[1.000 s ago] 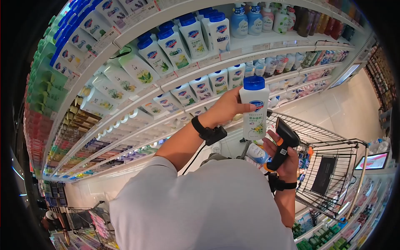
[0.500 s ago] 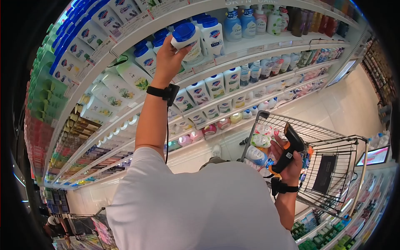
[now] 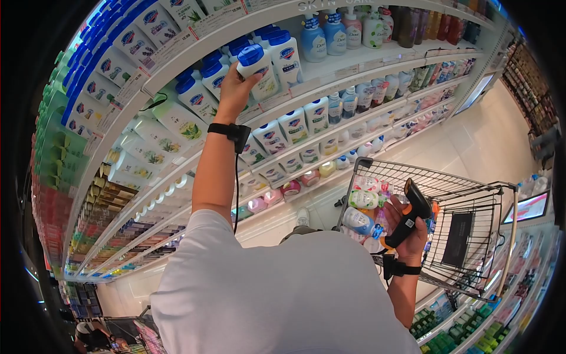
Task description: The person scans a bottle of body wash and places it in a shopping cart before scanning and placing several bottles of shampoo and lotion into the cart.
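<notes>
My left hand is wrapped round the side of a white body wash bottle with a blue cap. The bottle stands nearly upright at the front of a shelf, beside similar blue-capped bottles. A black strap with a small device circles my left wrist. In my right hand rests a black and orange barcode scanner, above the near end of a shopping cart. Several bottles and packs lie in the cart, among them a white and blue bottle near my right fingers.
Pump bottles line the same shelf to the right. Lower shelves carry more bottles. White and green bottles fill the left side. A screen stands beyond the cart. Another person is at the lower left, near another cart.
The body wash bottle has gone from leaning toward me, cap foremost, to nearly upright in the row, my left hand still on it. The scanner stays in my right hand.
</notes>
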The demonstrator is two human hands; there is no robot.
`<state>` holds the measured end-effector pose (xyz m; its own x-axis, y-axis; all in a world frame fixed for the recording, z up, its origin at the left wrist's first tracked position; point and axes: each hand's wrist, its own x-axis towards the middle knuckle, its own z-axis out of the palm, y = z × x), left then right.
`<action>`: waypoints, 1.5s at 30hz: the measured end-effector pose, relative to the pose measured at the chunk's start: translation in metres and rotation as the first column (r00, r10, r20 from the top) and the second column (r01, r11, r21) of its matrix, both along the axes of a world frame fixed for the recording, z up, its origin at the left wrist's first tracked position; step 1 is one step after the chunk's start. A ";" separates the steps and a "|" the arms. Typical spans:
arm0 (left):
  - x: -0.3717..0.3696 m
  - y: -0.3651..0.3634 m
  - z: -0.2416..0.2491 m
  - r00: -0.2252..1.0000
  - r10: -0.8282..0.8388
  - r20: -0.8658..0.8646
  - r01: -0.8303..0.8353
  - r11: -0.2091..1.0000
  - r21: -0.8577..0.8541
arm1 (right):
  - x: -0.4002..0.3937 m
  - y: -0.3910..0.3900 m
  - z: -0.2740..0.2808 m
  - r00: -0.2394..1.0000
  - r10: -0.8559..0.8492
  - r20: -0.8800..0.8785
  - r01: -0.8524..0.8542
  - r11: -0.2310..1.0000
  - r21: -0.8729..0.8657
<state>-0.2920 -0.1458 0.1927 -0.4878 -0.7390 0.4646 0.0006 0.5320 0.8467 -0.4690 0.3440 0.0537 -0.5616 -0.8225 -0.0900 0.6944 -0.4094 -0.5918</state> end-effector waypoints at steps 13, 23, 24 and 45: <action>-0.004 -0.010 -0.011 0.998 0.046 0.039 -0.048 0.997 0.051 | -0.001 0.004 -0.005 0.999 -0.042 0.029 0.041 0.999 0.030; 0.003 -0.009 -0.007 0.730 0.435 0.527 -0.375 0.900 -0.222 | -0.001 0.006 -0.009 0.998 -0.039 0.040 0.038 0.999 0.021; 0.004 -0.011 -0.010 0.727 0.440 0.527 -0.362 0.898 -0.250 | -0.001 0.007 -0.010 0.999 -0.036 0.038 0.035 0.999 0.029; 0.006 -0.027 -0.028 0.707 0.402 0.582 -0.336 0.915 -0.224 | 0.002 0.015 -0.021 0.999 -0.037 0.038 0.035 0.997 0.064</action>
